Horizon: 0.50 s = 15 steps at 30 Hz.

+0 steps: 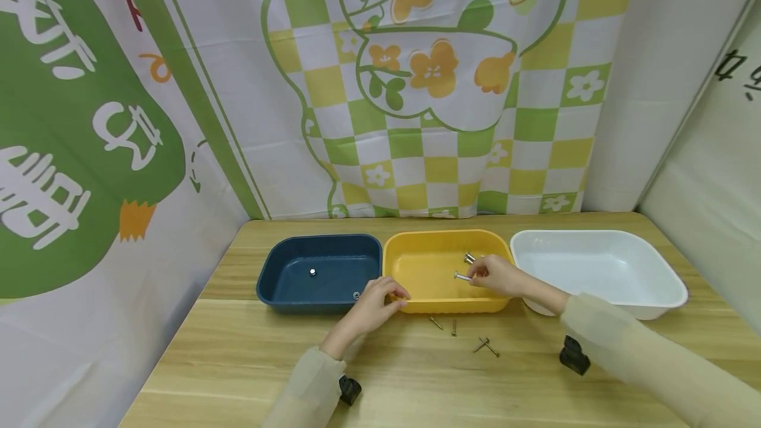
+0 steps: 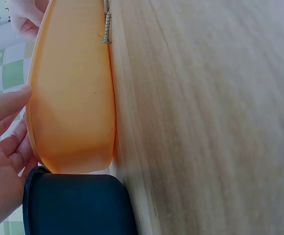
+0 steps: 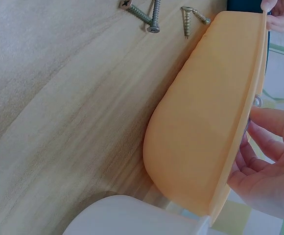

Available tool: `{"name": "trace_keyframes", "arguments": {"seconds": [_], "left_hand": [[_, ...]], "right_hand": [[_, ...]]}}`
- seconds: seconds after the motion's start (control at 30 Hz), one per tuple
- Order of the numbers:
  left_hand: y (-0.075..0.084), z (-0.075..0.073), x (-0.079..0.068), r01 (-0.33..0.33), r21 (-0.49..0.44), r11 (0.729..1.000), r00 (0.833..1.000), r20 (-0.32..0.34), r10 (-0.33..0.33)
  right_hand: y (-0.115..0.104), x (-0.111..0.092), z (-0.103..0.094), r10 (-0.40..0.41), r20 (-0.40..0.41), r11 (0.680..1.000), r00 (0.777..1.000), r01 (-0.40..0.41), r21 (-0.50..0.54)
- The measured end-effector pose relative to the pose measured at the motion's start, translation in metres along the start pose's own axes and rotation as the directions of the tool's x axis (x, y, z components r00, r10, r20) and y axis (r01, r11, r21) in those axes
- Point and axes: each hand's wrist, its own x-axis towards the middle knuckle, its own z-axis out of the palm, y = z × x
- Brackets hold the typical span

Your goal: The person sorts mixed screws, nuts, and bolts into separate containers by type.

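Observation:
My right hand (image 1: 496, 275) pinches a silver bolt (image 1: 461, 276) between thumb and fingers, over the right part of the yellow tray (image 1: 422, 276). Behind those fingers, more silver hardware (image 1: 470, 258) lies in the tray, partly covered by the hand. In the right wrist view the tray's wall hides most of the bolt; a round metal end (image 3: 257, 101) shows above the rim. At the tray's front left corner, my left hand (image 1: 376, 301) holds the rim, thumb on the outer side and fingers inside.
Left of the yellow tray stands a dark blue tray (image 1: 291, 283) with a nut (image 1: 312, 272) and another small metal piece (image 1: 356, 295). A white tray (image 1: 594, 269) stands on the right. Several brass-coloured screws (image 1: 454, 327) lie on the wooden table (image 1: 416, 382) in front.

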Motion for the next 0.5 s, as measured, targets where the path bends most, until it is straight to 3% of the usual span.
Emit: {"name": "trace_keyframes", "arguments": {"seconds": [0.5], "left_hand": [[0.0002, 0.0003, 0.0001, 0.000, 0.000, 1.000, 1.000, -0.005, 0.000]], "right_hand": [[0.0039, -0.0025, -0.0032, 0.000, -0.028, 1.000, 1.000, 0.000, 0.016]]}}
